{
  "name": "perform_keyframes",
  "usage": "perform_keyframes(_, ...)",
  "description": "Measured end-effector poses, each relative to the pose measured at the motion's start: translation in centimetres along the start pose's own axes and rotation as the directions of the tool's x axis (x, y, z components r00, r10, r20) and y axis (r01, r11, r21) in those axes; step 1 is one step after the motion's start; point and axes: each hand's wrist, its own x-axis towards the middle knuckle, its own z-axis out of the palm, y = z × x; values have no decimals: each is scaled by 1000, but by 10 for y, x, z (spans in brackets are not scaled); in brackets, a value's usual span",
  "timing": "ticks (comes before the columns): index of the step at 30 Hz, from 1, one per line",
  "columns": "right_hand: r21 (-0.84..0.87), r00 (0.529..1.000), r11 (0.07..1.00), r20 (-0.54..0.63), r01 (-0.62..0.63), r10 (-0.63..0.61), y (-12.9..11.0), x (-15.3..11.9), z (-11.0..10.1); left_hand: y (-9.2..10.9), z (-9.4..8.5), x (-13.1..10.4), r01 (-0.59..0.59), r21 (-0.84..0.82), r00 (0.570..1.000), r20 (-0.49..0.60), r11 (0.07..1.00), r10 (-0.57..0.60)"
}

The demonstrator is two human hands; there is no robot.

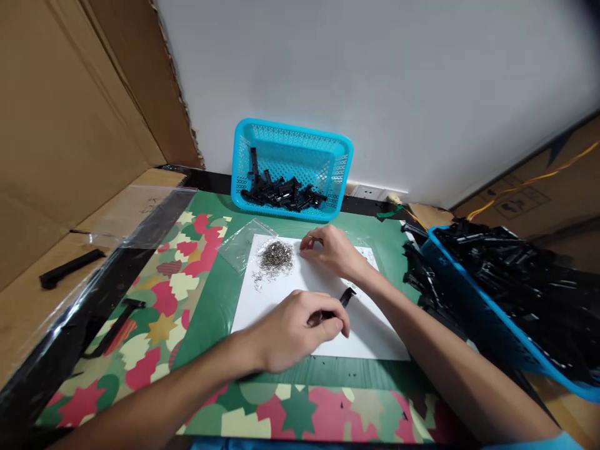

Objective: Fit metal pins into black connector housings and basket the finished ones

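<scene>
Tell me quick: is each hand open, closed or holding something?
Left hand: closed, holding a black part.
Right hand: curled, beside the metal pile; whether it holds anything cannot be told.

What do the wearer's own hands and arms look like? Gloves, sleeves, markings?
Left hand and right hand: ungloved. Forearms bare, no watch or bracelet visible. A light-blue sleeve shows at the right arm's lower end; no left sleeve in view.

The left fingers (330, 304) partly hide the black piece (347, 296).
</scene>
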Motion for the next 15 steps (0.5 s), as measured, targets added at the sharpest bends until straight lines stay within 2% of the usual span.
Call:
perform_keyframes(5, 20, 999, 1000, 34, 16, -16, -4, -2, 1, -8, -4, 3, 34, 27, 998, -57, 999, -32)
perform_keyframes(10, 72, 999, 997, 8, 40, -41, -10, -15, -14, -9, -9, 7, 49, 39, 990, -134, 998, -44)
perform_keyframes(12, 144, 999, 989, -24, 46, -43, -9, -24, -23, -9, -11, 8, 53, -44, 984, -167, 998, -59)
perform_keyframes(15, 321, 994, 944, -99, 69, -39, -8, -42, -34, -11, -13, 11, 53, -252, 976, -191, 966, -104)
